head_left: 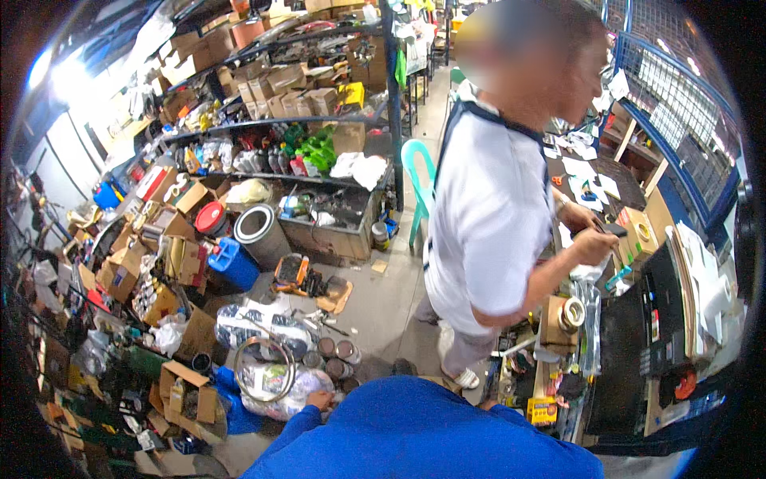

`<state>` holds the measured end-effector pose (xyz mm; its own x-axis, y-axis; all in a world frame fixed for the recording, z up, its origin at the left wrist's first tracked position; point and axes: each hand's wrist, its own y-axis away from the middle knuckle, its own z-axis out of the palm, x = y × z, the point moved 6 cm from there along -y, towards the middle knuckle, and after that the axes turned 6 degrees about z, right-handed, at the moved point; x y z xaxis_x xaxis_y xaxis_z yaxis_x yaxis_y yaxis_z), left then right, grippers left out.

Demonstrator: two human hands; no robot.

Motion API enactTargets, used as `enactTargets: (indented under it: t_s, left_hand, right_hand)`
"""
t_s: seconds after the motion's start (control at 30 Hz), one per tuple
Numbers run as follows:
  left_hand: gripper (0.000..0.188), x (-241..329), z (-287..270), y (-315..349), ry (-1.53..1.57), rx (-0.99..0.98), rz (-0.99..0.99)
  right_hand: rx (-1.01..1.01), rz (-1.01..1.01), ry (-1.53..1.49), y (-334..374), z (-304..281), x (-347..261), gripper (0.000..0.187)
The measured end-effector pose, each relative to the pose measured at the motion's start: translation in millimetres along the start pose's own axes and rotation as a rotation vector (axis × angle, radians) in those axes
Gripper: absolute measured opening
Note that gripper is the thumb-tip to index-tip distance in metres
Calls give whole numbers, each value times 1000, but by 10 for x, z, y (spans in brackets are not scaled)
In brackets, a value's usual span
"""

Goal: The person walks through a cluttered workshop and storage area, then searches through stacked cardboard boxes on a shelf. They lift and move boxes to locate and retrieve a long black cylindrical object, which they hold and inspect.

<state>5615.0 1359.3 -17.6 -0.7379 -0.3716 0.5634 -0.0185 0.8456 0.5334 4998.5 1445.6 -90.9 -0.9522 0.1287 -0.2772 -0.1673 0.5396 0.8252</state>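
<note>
My left hand [321, 399] is at the end of a blue sleeve, beside a clear-plastic-wrapped bundle [275, 405] on the floor. It is too small in view to make out how its fingers are set or whether it touches the bundle. A round metal hoop [238, 375] rests on that bundle. Several small round cans [338, 369] stand just beyond the hand. Of my right hand [488, 405], only a sliver shows past the sleeve; its fingers are hidden. The nearest things to it are the cluttered shelf and a yellow box [542, 411].
Ahead right, a person in a white shirt [479, 215] holds a small dark object [613, 229]. Shelves [279, 120] of boxes and bottles line the far left. A blue jerrycan [233, 265], a grey drum [263, 235] and cartons crowd the floor. A teal chair [417, 184] stands behind the person.
</note>
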Motion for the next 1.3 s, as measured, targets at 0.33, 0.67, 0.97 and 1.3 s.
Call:
enactTargets:
  t_s: [0.33,0.67,0.97,1.3]
  left_hand:
    - [44,732,-865,-1727,310,93,-260]
    - [49,1734,-1117,-3904,273,-382,-64]
    - [52,3897,-2456,-5899,549,-260,3]
    - [73,6212,-2318,-7632,733,-372,100]
  right_hand:
    - [191,0,-758,-896,-2425,-948,40]
    - [236,348,-764,-1125,-2214,-418,40]
    - [430,331,-571,-1626,-3419,-1510,40]
    - [342,501,-1727,-1494,-3963,-1445,24]
